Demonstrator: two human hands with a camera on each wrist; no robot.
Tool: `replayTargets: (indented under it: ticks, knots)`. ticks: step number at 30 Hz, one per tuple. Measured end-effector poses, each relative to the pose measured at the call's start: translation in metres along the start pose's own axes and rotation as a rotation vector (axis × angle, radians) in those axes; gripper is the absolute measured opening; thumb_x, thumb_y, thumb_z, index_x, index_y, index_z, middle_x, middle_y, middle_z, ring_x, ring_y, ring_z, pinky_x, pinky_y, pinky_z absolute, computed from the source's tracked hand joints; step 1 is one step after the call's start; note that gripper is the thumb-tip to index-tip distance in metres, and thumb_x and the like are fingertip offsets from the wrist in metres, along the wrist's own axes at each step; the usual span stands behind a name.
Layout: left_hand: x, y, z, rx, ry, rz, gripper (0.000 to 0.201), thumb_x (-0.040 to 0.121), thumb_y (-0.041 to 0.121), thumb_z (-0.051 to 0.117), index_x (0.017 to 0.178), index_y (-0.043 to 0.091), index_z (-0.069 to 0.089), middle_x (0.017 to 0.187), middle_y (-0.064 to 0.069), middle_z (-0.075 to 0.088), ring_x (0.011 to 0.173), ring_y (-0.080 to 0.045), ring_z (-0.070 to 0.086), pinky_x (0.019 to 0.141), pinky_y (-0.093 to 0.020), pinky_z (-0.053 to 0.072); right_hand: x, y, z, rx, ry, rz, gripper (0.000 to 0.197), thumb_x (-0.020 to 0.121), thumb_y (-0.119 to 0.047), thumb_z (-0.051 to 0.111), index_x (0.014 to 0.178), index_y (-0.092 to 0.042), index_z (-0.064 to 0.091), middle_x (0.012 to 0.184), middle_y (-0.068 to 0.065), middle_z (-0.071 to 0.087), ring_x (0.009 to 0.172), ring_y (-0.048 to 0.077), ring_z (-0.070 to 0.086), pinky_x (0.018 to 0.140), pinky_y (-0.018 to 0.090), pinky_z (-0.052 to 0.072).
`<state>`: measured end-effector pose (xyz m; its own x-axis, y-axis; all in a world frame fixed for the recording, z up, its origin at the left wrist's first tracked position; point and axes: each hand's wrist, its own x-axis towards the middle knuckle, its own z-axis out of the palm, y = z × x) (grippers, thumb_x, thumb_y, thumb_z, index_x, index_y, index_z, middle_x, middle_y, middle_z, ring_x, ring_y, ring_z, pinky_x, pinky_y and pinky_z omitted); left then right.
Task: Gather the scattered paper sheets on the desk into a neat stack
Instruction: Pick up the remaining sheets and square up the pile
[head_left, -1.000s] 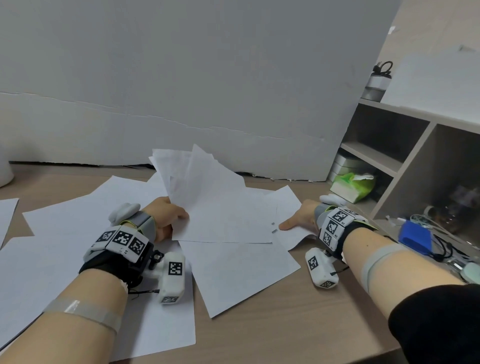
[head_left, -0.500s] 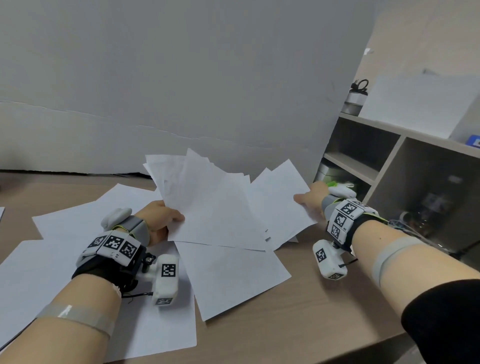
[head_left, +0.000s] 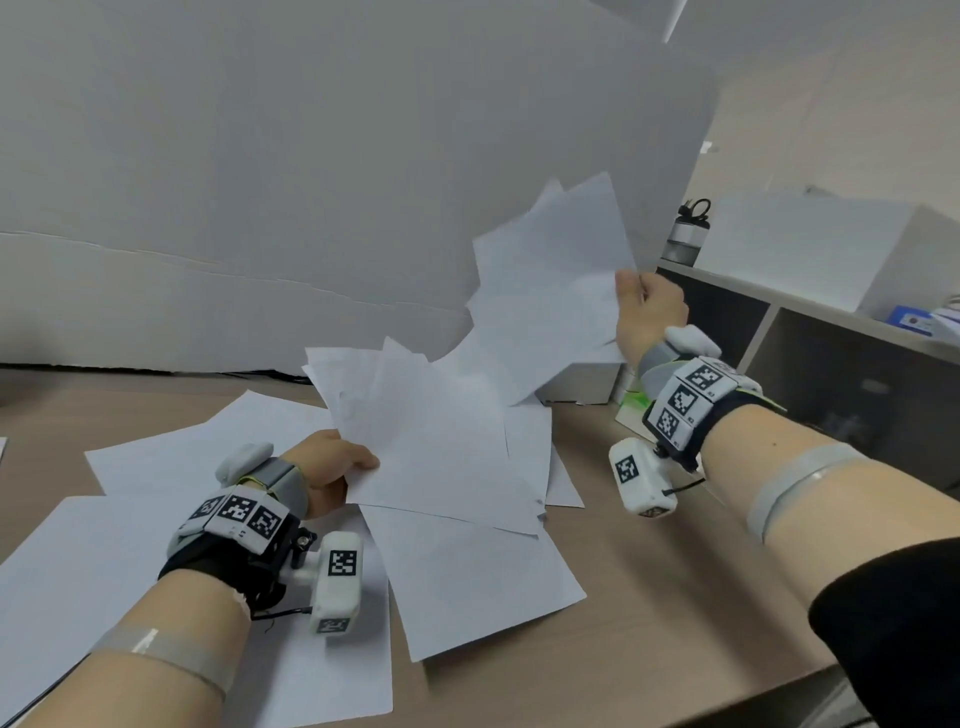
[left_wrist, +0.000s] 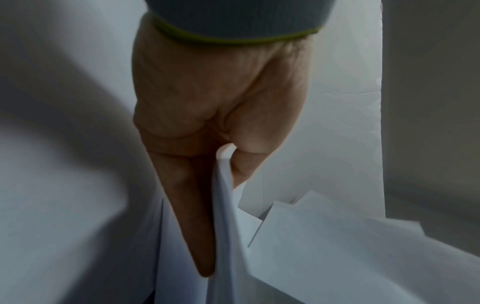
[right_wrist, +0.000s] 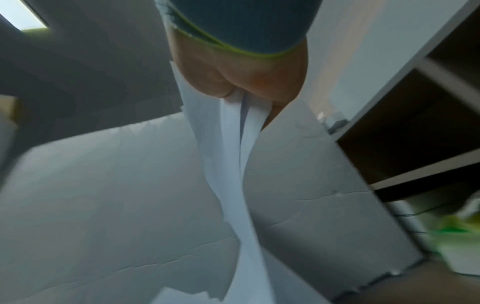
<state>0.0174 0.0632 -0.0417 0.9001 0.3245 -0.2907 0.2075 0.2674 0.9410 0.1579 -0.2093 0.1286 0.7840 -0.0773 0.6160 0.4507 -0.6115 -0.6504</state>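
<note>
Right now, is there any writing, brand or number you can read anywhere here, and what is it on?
No readable text anywhere.
Paper sheets: blank.
Wrist bands: black-and-white square code patterns; tiny marks beside them too small to read.
Blue box on the shelf: a label, too blurred to read.
Green packet: any print is blurred.

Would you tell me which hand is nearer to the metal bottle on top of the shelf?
Right. The right hand, raised and gripping sheets, is just below-left of the bottle. The left hand holds its own bundle low over the desk, far to the bottle's left.
</note>
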Motion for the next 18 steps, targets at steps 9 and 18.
replayTargets:
  ticks: [9, 18]
  knots:
    - [-0.002, 0.001, -0.004, -0.025, 0.010, -0.054, 0.024, 0.091, -0.012, 0.052, 0.112, -0.002, 0.059, 0.104, -0.023, 0.067, 0.086, -0.037, 0.065, 0.076, -0.048, 0.054, -0.050, -0.026, 0.053, 0.204, -0.514, -0.287, 0.016, 0.096, -0.019, 0.062, 0.098, -0.029, 0.074, 0.083, -0.009, 0.069, 0.076, 0.006, 0.058, 0.072, 0.024, 0.048]
    - [0.000, -0.002, -0.007, -0.044, 0.006, -0.066, 0.017, 0.093, -0.007, 0.047, 0.099, -0.002, 0.062, 0.074, -0.016, 0.071, 0.063, -0.031, 0.067, 0.058, -0.037, 0.059, -0.102, 0.022, 0.070, -0.133, -0.911, -0.320, 0.024, 0.092, -0.014, 0.064, 0.106, -0.028, 0.077, 0.110, -0.010, 0.074, 0.101, 0.007, 0.065, 0.094, 0.024, 0.048]
